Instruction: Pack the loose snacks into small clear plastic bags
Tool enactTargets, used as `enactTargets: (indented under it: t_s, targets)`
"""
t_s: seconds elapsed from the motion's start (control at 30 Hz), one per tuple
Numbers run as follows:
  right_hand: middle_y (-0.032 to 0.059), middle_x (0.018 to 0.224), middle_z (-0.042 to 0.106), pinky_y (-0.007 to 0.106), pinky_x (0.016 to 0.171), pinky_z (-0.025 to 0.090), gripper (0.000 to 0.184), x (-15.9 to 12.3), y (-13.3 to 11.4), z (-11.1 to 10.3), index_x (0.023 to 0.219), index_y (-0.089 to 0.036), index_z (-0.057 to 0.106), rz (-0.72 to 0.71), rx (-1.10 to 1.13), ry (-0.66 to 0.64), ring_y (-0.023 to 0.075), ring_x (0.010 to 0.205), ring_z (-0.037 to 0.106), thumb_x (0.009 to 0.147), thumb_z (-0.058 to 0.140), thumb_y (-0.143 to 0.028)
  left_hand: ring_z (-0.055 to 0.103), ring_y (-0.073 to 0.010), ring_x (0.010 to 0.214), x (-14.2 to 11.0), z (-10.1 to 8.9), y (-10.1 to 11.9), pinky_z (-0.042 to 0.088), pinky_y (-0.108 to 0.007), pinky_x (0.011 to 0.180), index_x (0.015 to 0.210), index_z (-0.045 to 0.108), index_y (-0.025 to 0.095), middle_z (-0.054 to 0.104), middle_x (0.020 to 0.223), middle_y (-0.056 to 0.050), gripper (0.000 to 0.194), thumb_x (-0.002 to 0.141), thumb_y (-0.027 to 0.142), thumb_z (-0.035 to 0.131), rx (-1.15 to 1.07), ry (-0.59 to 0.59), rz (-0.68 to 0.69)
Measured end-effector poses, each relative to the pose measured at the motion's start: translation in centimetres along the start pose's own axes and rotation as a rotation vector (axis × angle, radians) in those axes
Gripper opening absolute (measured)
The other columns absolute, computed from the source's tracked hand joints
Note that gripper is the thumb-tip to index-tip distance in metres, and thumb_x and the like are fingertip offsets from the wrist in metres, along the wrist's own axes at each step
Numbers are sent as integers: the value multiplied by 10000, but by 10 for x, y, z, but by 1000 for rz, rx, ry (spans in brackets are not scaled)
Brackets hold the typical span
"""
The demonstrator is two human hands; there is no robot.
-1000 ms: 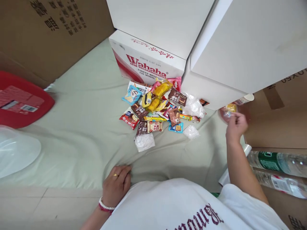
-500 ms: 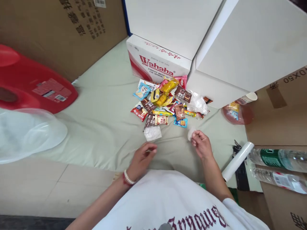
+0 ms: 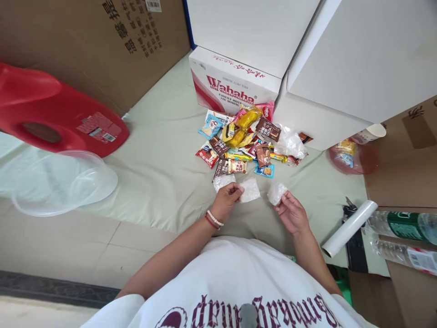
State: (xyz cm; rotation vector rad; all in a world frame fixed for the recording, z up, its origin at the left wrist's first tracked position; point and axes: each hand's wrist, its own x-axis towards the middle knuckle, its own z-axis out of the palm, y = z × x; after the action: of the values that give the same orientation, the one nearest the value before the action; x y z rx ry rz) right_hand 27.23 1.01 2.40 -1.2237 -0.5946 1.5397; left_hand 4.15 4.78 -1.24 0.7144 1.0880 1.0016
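My left hand (image 3: 226, 200) is closed on the edge of a small white packet (image 3: 250, 190) just above the pale green cloth (image 3: 160, 159). My right hand (image 3: 292, 212) pinches another small white packet (image 3: 276, 192) beside it. Just beyond both hands lies a heap of wrapped snacks (image 3: 244, 141) in brown, yellow, red and blue wrappers, with one more white packet (image 3: 221, 181) at its near edge.
A Wahaha carton (image 3: 232, 84) and white boxes (image 3: 344, 59) stand behind the heap. A red jug (image 3: 51, 114) and clear plastic lids (image 3: 64, 182) lie at the left. At the right are a red bowl (image 3: 355, 157), a paper cup (image 3: 370, 133), a white roll (image 3: 350, 222) and water bottles (image 3: 403, 225).
My right hand came back from the red bowl and picked up a white packet. My left hand rose from the cloth and took hold of another white packet.
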Motion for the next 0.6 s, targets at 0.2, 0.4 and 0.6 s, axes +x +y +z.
enactTargets:
  t_s: [0.2, 0.4, 0.6]
  targets:
    - [-33, 741, 517, 214, 466, 334, 297, 1, -1, -4, 890, -243, 648, -39, 71, 81, 88, 562, 386, 711, 863, -345, 583, -135, 826, -6, -7, 13, 493, -255, 670, 1181, 632, 218, 626, 1056, -52, 550, 703, 417, 819, 176, 104, 225]
    - [-27, 691, 534, 265, 590, 400, 315, -11, 4, 20, 833, -239, 591, -140, -278, -55, 133, 624, 476, 856, 745, -513, 549, -151, 808, -27, 25, 31, 439, -247, 619, 976, 654, 201, 605, 948, -48, 277, 812, 404, 748, 473, -75, 414]
    - [-17, 770, 572, 291, 666, 429, 269, -15, 11, 31, 882, -253, 578, -271, -422, -5, 152, 686, 501, 929, 657, -505, 528, -132, 694, -16, 34, 17, 459, -267, 648, 748, 582, 190, 569, 721, 3, 292, 849, 444, 683, 228, -61, 215]
